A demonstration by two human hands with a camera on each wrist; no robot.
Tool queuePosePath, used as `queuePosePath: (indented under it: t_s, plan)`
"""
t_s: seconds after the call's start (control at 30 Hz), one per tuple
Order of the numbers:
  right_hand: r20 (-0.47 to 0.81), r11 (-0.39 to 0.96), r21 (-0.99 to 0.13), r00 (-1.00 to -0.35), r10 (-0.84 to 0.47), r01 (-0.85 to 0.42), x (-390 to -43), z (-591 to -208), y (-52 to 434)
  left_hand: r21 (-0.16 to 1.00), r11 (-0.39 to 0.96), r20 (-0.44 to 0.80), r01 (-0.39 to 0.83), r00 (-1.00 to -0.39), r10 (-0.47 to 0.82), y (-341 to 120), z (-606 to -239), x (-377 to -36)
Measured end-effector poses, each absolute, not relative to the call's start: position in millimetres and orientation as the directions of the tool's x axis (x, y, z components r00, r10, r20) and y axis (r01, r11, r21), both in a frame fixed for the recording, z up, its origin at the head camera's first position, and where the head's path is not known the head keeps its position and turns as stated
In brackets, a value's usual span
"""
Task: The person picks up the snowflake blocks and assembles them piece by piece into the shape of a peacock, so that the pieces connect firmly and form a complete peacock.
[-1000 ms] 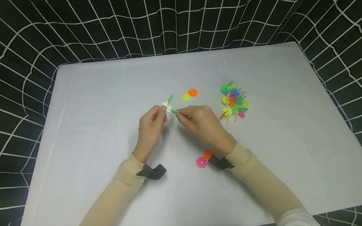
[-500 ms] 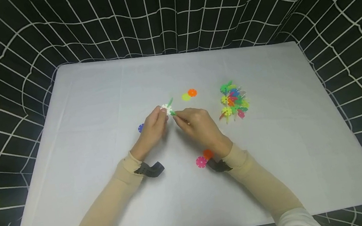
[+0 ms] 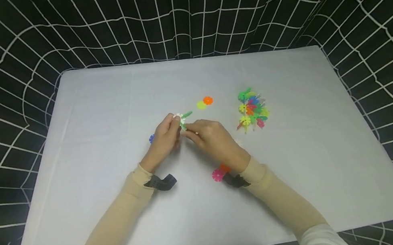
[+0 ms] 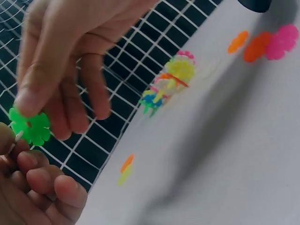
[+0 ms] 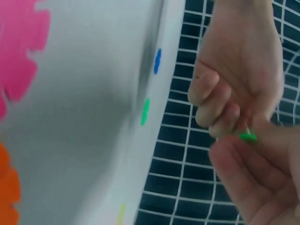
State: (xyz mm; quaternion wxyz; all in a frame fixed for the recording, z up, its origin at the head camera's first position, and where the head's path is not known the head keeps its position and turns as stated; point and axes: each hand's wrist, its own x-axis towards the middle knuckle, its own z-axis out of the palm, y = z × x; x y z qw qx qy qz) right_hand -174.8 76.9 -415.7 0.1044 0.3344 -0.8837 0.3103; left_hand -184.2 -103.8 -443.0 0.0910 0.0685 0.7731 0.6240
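Above the middle of the table, my left hand (image 3: 165, 134) pinches a white notched snowflake disc (image 3: 178, 117) between thumb and fingers. One green disc (image 3: 186, 114) sticks out from the white disc's far right edge. My right hand (image 3: 213, 138) pinches a second green disc (image 4: 30, 125) at the white disc's near edge, where the two hands nearly meet. Whether their slots are fully joined is hidden by the fingers. In the right wrist view only a sliver of green disc (image 5: 247, 137) shows between the fingertips.
A heap of joined multicoloured discs (image 3: 253, 110) lies on the right. Yellow (image 3: 201, 105) and orange discs (image 3: 208, 100) overlap beyond the hands. A pink disc (image 3: 218, 175) and another orange one (image 3: 225, 167) lie near the right wrist, a blue disc (image 3: 152, 138) beside the left hand.
My right hand has moved a little left and nearer my body, bringing its green disc against the white one. The white piece has turned, so its other green disc points further right.
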Motion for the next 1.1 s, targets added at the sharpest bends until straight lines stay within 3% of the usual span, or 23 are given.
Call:
queuePosePath:
  t_s: [0.23,0.47,0.73,1.1]
  plan:
    - [0.144,0.682,-0.556,-0.864,-0.483,-0.474,-176.0,-407.6,105.3,0.983,0.177,0.013,0.056,-0.972,0.235,-108.9,-445.2,-187.1]
    - [-0.032,0.681,-0.651,-0.884,-0.466,-0.335,-168.7,-406.9,161.9,0.977,0.212,-0.031,0.028,-0.963,0.269,-108.4,-443.9,-187.8]
    - [-0.225,0.8,-0.542,-0.872,-0.435,-0.259,-151.8,-413.5,201.1,0.986,0.167,-0.031,0.01,-0.971,0.239,-110.1,-442.5,-187.4]
    - [-0.29,0.888,-0.37,-0.874,-0.39,-0.273,-154.8,-431.5,203.7,0.998,0.055,0.022,0.04,-0.955,0.295,-111.3,-442.4,-187.7]
